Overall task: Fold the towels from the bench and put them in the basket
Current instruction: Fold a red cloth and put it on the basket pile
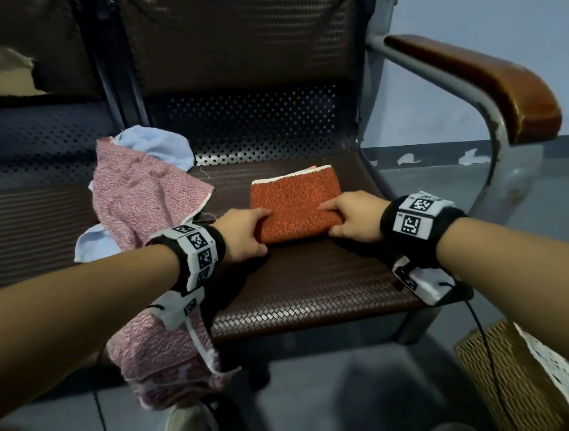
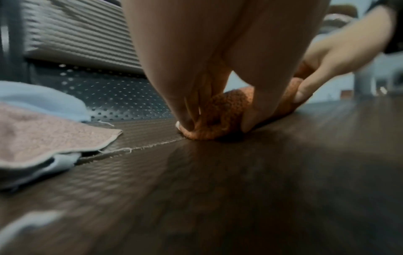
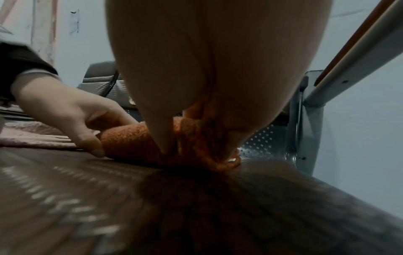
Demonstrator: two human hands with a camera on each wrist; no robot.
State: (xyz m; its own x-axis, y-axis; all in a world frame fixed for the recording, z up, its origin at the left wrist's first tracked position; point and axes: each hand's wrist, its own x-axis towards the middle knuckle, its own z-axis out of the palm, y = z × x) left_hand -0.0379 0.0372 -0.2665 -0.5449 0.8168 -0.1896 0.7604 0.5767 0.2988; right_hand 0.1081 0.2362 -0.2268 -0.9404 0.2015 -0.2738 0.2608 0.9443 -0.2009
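Towels are the job here, and the orange towel [image 1: 292,207] is the one in hand: it lies folded into a compact rectangle on the woven brown seat of the counter [image 1: 310,292], a white hem showing along its far edge. The left hand [image 1: 243,234] pinches its near left corner, fingers on top and thumb tucked under the fold; the right hand [image 1: 352,218] pinches the near right corner the same way. Both wrist views confirm fingers and thumb curled round the thick near fold.

Judging from that grip, the step is either one more fold or the lift toward the basket. To do it well, both corners should rise together and level, with the layers kept squeezed so the inner plies do not slide out; a lopsided lift would likely let the bundle fan open.

Just left of it, apart from the orange one, a pink towel [image 1: 143,193] lies crumpled and hangs over the seat's front edge, with a light blue towel [image 1: 160,143] partly under it. Both look unfolded. The wicker basket [image 1: 496,375] stands on the floor at lower right, below the armrest [image 1: 485,84], with some white patterned cloth at its rim.
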